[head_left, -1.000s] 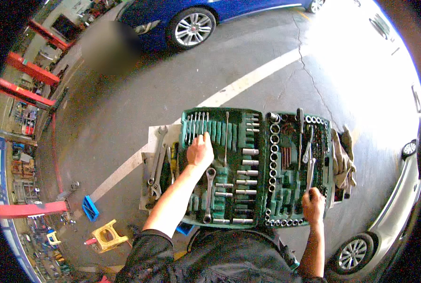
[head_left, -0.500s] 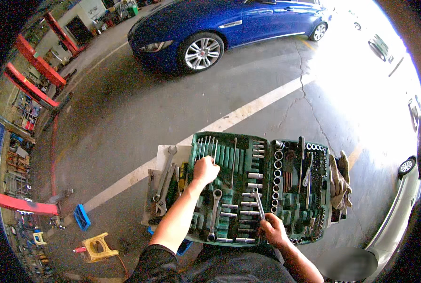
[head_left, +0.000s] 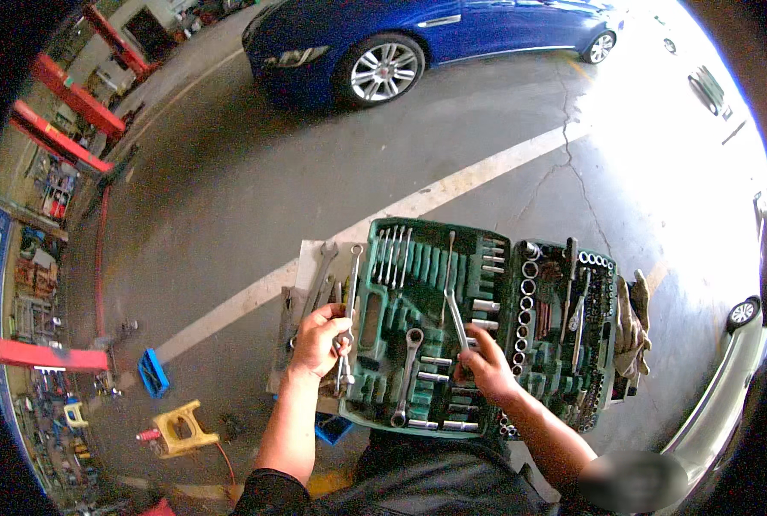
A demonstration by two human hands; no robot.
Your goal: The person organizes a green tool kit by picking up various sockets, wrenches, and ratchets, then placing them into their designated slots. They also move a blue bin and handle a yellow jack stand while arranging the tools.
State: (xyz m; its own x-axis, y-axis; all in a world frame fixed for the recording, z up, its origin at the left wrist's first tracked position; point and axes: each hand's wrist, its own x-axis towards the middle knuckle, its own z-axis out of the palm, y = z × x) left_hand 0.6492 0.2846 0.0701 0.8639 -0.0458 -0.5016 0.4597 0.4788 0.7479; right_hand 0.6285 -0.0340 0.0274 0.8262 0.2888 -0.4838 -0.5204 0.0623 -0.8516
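Note:
A green tool case (head_left: 487, 225) lies spread open in front of me, filled with sockets and wrenches. My left hand (head_left: 319, 340) is closed around a long silver ring-ended wrench (head_left: 356, 267) at the case's left edge. More metal shows below that fist; whether it belongs to a second tool I cannot tell. In my right hand (head_left: 491, 368) is another silver wrench (head_left: 456, 318), slanting over the middle of the case. Several slim wrenches (head_left: 391, 256) sit in slots at the upper left. A ratchet wrench (head_left: 407, 377) lies lower down, between the hands.
Loose wrenches (head_left: 322, 273) lie on a surface left of the case; work gloves (head_left: 635, 331) hang at its right. A yellow stand (head_left: 183, 428) and blue piece (head_left: 153, 373) are on the floor. Beyond are a blue car (head_left: 349, 52) and red lift arms (head_left: 48, 353).
My left hand has drawn back from the slim wrench slots to the case's left edge, bringing a wrench with it. The right hand's wrench has tilted and risen slightly. The whole view has shifted.

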